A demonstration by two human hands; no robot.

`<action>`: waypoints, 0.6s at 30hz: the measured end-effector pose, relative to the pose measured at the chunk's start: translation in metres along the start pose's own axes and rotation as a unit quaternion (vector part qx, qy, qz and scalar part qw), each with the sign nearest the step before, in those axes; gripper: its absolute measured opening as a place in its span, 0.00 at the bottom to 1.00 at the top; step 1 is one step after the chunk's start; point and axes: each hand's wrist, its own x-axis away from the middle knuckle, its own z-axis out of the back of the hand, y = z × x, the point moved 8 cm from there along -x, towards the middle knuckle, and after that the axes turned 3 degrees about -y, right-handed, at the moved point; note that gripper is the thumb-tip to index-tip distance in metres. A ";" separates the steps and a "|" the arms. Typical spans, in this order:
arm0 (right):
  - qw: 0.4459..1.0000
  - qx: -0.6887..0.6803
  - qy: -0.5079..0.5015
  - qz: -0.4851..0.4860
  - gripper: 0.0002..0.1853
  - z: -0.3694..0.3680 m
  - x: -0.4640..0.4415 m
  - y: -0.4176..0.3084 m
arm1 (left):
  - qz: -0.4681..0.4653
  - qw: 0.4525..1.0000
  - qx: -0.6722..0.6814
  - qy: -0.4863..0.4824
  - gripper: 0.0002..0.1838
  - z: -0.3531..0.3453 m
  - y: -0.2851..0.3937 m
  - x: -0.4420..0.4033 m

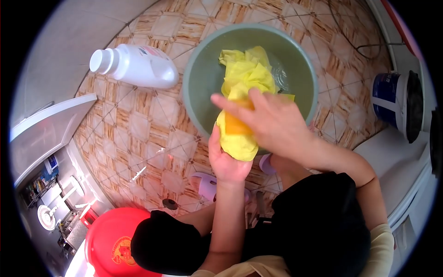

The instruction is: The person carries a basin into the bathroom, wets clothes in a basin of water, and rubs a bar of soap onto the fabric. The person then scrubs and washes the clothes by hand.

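My left hand (230,161) is closed from below around one end of a bright yellow cloth (249,76). The rest of that wet-looking cloth hangs in a crumpled bunch into a grey-green basin (191,87), where some water shows. Over the cloth, my right hand (279,117) presses an orange rectangular bar (236,123), which looks like a bar of soap. Its index finger stretches across the top, and the fingers partly hide the bar. Both hands are at the near rim of the basin.
A white bottle with a white cap (143,67) is left of the basin. A red round lid or stool (115,231) sits at lower left, a blue-and-white bucket (387,99) at right. Purple slippers (206,185) and a floor drain (170,203) show on the tiled floor (138,120).
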 end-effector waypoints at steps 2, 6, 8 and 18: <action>0.992 0.016 -0.022 -0.121 0.30 -0.004 -0.008 0.037 | -0.002 1.000 0.012 -0.005 0.29 0.003 0.002 -0.003; 0.998 -0.011 0.038 0.044 0.32 0.000 0.001 -0.016 | 0.003 0.999 0.044 0.005 0.29 0.009 -0.002 0.000; 1.000 -0.008 0.000 -0.001 0.32 -0.004 -0.007 0.003 | 0.015 0.998 0.053 -0.008 0.28 0.002 -0.003 0.000; 0.991 0.053 -0.017 -0.118 0.27 -0.001 -0.008 0.040 | 0.012 0.999 0.000 0.048 0.28 0.013 -0.005 -0.002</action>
